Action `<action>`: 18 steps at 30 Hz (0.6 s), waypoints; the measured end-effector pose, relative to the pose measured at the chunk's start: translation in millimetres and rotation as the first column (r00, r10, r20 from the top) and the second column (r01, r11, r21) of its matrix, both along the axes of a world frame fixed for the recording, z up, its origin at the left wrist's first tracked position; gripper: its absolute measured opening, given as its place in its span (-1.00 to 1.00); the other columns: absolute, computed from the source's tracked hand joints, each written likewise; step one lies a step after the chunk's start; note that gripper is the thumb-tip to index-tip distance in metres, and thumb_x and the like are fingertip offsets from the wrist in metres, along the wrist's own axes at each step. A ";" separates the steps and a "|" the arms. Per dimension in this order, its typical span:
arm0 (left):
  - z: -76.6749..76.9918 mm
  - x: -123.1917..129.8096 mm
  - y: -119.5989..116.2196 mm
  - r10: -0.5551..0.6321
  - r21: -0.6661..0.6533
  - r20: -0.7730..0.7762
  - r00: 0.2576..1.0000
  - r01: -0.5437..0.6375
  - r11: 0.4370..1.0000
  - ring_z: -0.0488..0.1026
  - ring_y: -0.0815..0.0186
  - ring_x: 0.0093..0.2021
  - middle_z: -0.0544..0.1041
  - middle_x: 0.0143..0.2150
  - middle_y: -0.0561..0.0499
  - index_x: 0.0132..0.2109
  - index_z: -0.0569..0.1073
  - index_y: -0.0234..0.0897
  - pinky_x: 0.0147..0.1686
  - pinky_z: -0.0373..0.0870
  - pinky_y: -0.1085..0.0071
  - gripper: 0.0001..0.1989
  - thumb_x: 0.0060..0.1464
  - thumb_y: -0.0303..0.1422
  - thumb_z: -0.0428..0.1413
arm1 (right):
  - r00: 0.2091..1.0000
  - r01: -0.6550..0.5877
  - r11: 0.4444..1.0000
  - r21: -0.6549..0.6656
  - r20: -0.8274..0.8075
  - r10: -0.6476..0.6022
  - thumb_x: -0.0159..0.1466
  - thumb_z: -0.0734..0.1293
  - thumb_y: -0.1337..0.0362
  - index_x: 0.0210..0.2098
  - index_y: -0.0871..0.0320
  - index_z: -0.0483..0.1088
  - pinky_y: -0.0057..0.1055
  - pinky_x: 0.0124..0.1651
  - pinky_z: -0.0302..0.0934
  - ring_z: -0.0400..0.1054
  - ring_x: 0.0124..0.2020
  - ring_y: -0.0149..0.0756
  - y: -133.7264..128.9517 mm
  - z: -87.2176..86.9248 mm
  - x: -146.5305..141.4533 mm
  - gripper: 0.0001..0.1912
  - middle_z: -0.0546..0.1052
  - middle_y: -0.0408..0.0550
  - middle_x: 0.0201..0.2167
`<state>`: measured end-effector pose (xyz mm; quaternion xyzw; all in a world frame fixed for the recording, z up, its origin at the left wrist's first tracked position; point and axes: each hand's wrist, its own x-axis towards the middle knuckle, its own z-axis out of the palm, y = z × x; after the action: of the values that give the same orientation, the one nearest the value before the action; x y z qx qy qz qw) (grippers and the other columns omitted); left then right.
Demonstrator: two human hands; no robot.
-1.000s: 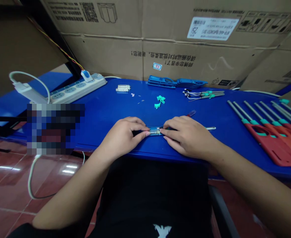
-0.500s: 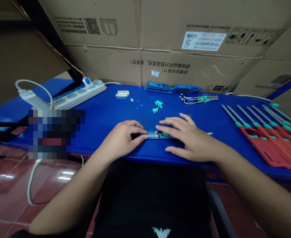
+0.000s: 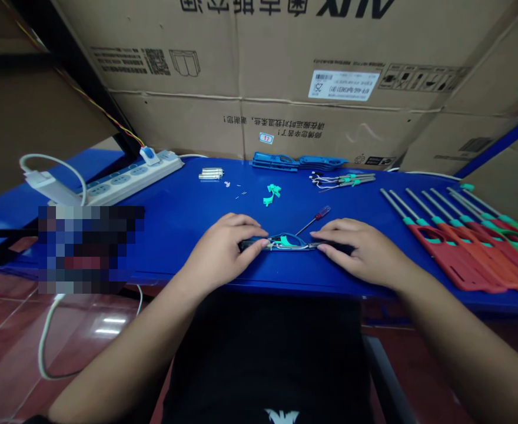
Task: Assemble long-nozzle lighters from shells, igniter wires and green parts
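A blue lighter housing [image 3: 301,248] lies across the table in front of me, its inside facing up. Inside it show a green trigger [image 3: 284,240] and thin white wires. My left hand [image 3: 230,247] grips the housing's left end between thumb and fingers. At the right end, the thumb and fingers of my right hand [image 3: 358,250] close on the lighter where its tube begins; my hand hides most of the tube. Just behind the housing rests a screwdriver [image 3: 322,213] with a red handle, its shaft pointing down-left.
Behind lie silver cylinders [image 3: 211,174], green plastic pieces [image 3: 271,194], blue housings [image 3: 298,162] and wired metal tubes [image 3: 351,179]. Several long red, orange and green lighters [image 3: 453,253] lie at right. A power strip [image 3: 135,175] stands at left, and a cardboard box [image 3: 285,53] walls the back.
My right hand has gone from spread fingers over the lighter to a grip on its right end. The green trigger and screwdriver now show. My view has shifted slightly.
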<state>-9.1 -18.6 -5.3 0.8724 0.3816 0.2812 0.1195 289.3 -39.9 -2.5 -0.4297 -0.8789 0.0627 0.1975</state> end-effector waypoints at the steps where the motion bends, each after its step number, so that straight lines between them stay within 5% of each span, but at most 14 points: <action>1: 0.7 6.0 -0.6 -0.018 0.002 -0.012 1.000 0.018 1.000 0.49 0.18 0.00 0.60 -0.03 -0.07 -0.04 0.62 -0.22 0.07 0.40 0.15 -0.77 0.27 -0.27 0.13 | 1.000 -0.006 1.000 -0.003 -0.006 0.006 0.39 0.27 0.25 0.03 0.09 0.55 -0.19 0.02 0.35 0.46 -0.07 -0.19 0.8 -2.2 -2.0 -0.70 0.58 0.03 -0.08; 6: -0.3 29.8 1.2 -0.114 -0.057 -0.047 0.992 0.112 0.992 0.50 0.20 -0.01 0.60 -0.01 -0.05 0.01 0.61 -0.18 0.06 0.41 0.20 -0.76 0.27 -0.31 0.13 | 1.000 0.017 0.999 -0.051 -0.020 -0.018 0.37 0.29 0.26 -0.09 0.07 0.62 -0.26 -0.09 0.33 0.46 -0.18 -0.22 2.0 -6.4 -5.2 -0.74 0.60 -0.02 -0.23; 12: -7.5 33.9 6.3 -0.122 -0.131 -0.020 0.992 0.119 0.984 0.53 0.24 -0.05 0.64 -0.04 0.01 0.01 0.62 -0.14 0.04 0.43 0.24 -0.77 0.25 -0.35 0.16 | 0.983 0.150 0.940 -0.305 -0.053 -0.174 0.31 0.37 0.22 -0.14 0.02 0.65 -0.37 -0.23 0.31 0.47 -0.29 -0.32 1.3 5.2 -12.0 -0.80 0.59 -0.11 -0.32; 18: -11.5 34.1 6.6 -0.119 -0.131 -0.005 0.993 0.117 0.984 0.52 0.24 -0.06 0.63 -0.05 0.00 0.02 0.61 -0.14 0.03 0.42 0.22 -0.77 0.25 -0.34 0.16 | 0.991 0.131 0.957 -0.260 0.023 -0.130 0.35 0.33 0.26 -0.11 0.08 0.64 -0.32 -0.16 0.29 0.45 -0.24 -0.26 1.1 7.5 -15.0 -0.76 0.59 -0.06 -0.30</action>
<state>25.0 -12.1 -16.8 0.8855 0.3476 0.2424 0.1906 274.3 -38.8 5.0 -0.5092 -0.8333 0.1633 0.1404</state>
